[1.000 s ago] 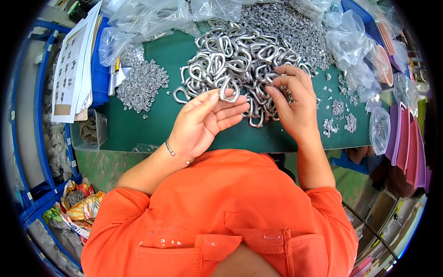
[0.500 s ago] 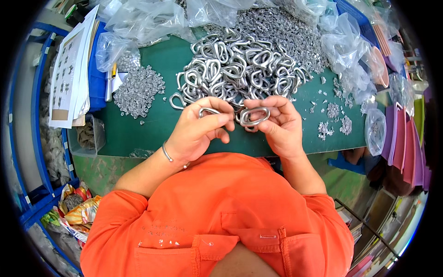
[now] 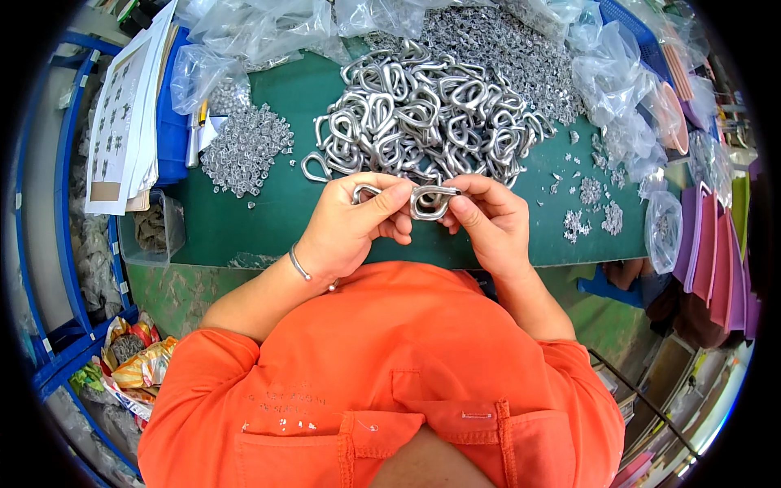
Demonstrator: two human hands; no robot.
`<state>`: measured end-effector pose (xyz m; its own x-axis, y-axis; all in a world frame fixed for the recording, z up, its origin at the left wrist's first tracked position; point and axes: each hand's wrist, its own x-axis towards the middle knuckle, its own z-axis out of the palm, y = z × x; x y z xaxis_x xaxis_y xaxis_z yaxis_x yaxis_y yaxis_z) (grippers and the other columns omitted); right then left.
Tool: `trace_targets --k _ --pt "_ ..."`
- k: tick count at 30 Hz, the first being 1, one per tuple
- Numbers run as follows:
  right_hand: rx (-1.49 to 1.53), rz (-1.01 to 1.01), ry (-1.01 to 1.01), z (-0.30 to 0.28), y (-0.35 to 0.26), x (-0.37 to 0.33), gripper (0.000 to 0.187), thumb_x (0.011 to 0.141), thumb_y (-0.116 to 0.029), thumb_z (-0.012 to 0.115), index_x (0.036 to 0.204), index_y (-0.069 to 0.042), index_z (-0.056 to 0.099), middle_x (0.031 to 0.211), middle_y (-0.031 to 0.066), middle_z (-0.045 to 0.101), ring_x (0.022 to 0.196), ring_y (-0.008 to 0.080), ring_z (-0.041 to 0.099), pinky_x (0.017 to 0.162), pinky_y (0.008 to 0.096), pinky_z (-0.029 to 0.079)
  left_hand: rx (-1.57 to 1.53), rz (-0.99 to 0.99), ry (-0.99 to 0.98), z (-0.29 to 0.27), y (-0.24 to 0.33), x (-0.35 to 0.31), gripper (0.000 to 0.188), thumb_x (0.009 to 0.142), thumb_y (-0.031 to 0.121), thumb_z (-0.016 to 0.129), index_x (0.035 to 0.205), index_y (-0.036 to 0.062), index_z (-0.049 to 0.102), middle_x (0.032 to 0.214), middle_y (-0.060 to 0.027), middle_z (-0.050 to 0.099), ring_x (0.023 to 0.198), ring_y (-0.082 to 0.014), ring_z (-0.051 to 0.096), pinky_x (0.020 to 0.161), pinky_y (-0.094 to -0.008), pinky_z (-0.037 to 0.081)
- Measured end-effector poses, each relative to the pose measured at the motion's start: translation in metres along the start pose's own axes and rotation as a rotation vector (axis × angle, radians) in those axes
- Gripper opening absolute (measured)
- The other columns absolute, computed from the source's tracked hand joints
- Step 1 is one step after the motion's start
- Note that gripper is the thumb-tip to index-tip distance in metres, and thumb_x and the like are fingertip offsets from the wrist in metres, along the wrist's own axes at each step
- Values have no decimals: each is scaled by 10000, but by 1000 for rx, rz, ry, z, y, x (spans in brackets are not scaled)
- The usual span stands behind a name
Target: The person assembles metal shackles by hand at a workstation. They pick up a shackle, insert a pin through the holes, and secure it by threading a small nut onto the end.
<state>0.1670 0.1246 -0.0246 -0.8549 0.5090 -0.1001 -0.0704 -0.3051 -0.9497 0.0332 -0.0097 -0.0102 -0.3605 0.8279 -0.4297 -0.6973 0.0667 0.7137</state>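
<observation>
My left hand (image 3: 346, 228) and my right hand (image 3: 488, 220) meet above the near edge of the green table (image 3: 268, 220). Together they pinch one silver metal link (image 3: 431, 202) between thumbs and fingertips. A second metal link (image 3: 364, 192) sticks out from my left fingers. Just beyond my hands lies a big heap of the same silver links (image 3: 423, 106). I wear an orange shirt and a thin bracelet on my left wrist.
A pile of small silver parts (image 3: 244, 146) lies at the left, a larger spread of them (image 3: 504, 41) at the back. Clear plastic bags (image 3: 618, 81) ring the table. Paper sheets (image 3: 122, 114) on a blue bin, a clear box (image 3: 150, 232), purple sheets (image 3: 716, 252) at the right.
My hands have drawn back from the heap toward my body, lifting a link out, and now hold it between them; the view has shifted slightly.
</observation>
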Motion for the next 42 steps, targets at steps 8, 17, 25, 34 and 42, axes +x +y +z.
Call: trace_targets --k 8,17,25,34,42 --pt "25 67 2 0 2 -2 192 881 -157 545 947 11 612 684 8 575 567 50 490 504 171 400 -25 -27 28 3 0 -5 199 856 189 578 890 -7 578 699 -45 568 560 -108 535 493 -243 470" --pt "-204 105 -193 -10 -24 4 98 840 -112 598 881 -23 600 681 1 586 567 61 542 500 192 439 -47 -18 102 3 -17 -15 159 863 169 560 910 17 554 715 -46 541 613 -124 533 543 -271 483" --pt "-38 -473 292 -83 -168 158 353 915 -184 469 1106 113 463 927 159 611 782 182 611 699 279 506 -169 66 42 14 -16 -34 269 930 251 419 808 29 511 744 -64 518 655 -151 516 564 -291 457" --pt "-858 -349 22 -64 -80 53 134 806 -71 580 916 -3 613 834 64 629 706 142 581 605 271 465 -112 346 -287 7 -5 -58 280 925 266 401 809 24 478 653 -45 401 528 -114 377 447 -236 363" --pt "-1392 -655 -63 -28 -18 29 108 683 -80 666 741 -21 597 738 90 529 725 277 513 643 367 424 -152 38 -100 3 -37 -31 179 891 191 484 839 23 514 680 -27 462 585 -120 447 488 -260 401"
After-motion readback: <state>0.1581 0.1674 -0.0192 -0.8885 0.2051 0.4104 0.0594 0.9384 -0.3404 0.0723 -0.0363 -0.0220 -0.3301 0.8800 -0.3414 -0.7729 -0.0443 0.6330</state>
